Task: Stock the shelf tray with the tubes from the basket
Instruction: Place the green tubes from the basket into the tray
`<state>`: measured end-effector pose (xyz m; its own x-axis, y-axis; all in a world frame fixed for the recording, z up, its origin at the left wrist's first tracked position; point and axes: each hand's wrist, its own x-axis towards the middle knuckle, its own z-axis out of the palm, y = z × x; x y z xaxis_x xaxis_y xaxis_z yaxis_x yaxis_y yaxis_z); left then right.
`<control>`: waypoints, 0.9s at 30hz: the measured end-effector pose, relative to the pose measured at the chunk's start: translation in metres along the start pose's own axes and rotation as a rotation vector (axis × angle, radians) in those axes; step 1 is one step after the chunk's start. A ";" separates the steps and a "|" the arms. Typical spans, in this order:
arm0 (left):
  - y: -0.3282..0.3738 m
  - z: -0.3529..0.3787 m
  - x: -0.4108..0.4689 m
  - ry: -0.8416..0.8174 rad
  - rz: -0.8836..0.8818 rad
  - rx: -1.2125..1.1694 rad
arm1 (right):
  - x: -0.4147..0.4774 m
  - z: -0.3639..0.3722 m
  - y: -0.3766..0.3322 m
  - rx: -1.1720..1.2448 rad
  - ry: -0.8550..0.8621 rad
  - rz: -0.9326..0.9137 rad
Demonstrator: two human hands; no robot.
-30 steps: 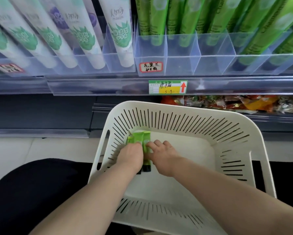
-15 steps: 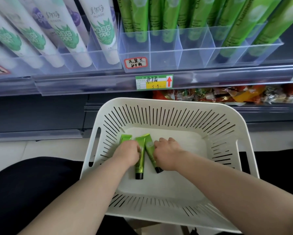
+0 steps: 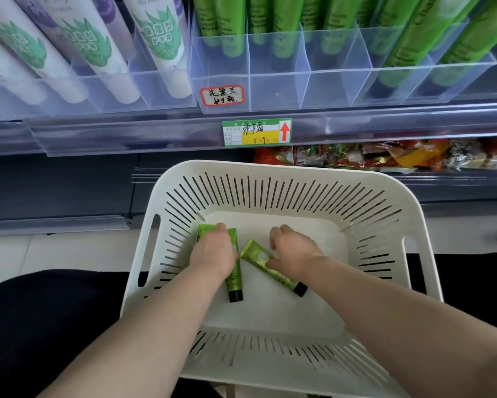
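Upper left, white tubes with a green leaf print lean in clear shelf bins. Lower left, the person's dark clothing fills the corner.

Just right of the white tubes is the shelf tray, clear plastic split by dividers. Tall green tubes stand in it, and its nearest pockets show bare plastic. A red-bordered handwritten label is stuck to the tray's front. Under that, a green and yellow price tag with a red arrow sits on the shelf edge.

Below the shelf is a white slotted basket. On its floor, toward the left, the left hand curls down over two small green tubes and grips them. These are a half-hidden tube and a black-capped tube whose cap points toward the person. Just beside them a slanted tube lies diagonally, its cap toward the lower right. The right hand rests its thumb on this tube with its fingers curled beyond it. I cannot tell whether it has actually closed on the tube.

Far right, on the lower shelf, lie bright snack packets.
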<state>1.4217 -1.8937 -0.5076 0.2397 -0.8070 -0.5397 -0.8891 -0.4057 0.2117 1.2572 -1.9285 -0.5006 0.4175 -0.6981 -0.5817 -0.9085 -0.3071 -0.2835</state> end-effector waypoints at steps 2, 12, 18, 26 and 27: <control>0.001 0.004 0.001 -0.007 -0.032 -0.003 | 0.004 0.007 -0.005 0.019 -0.003 -0.006; 0.009 0.009 -0.001 0.033 -0.086 -0.051 | 0.002 0.011 0.014 -0.034 0.062 0.008; 0.019 0.014 0.001 -0.002 -0.033 -0.025 | -0.009 -0.013 0.019 0.113 0.229 0.018; 0.026 -0.019 -0.021 0.157 0.175 -0.184 | -0.037 -0.043 0.019 0.133 0.291 -0.030; 0.027 -0.024 -0.024 0.190 0.200 -0.211 | -0.042 -0.048 0.018 0.133 0.307 -0.029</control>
<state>1.4014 -1.8954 -0.4691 0.1546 -0.9368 -0.3137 -0.8304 -0.2953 0.4724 1.2222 -1.9358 -0.4450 0.3995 -0.8586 -0.3213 -0.8776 -0.2568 -0.4049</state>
